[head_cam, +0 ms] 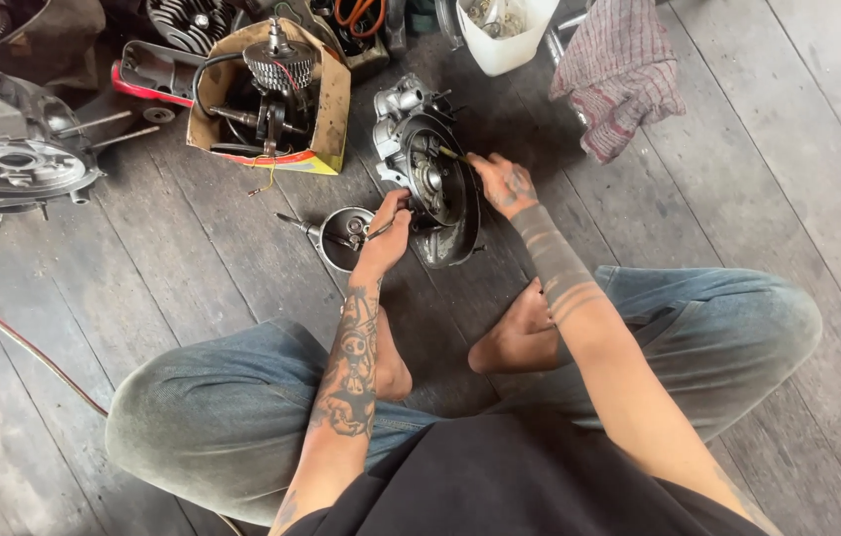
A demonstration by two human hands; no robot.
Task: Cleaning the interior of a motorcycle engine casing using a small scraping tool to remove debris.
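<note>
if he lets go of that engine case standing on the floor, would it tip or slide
The engine case is probably heavy for its size: it looks like cast metal. It stands on edge, steadied by the left hand, so it may tip. Sliding seems unlikely on the rough floor.

A torn cardboard box point(326, 119) sits near the far edge of the plank floor point(192, 258), holding a finned engine part with a toothed gear point(279, 62) on top (red and yellow wires trail out of it). At the far left edge lies a large grey engine casing point(13, 159), with a red-rimmed tray point(152, 71) between it and the box. A white plastic tub point(505, 35) stands at the far edge, just beside a checked rag point(619, 74). A thin cable point(23, 342) crosses the left edge
</note>
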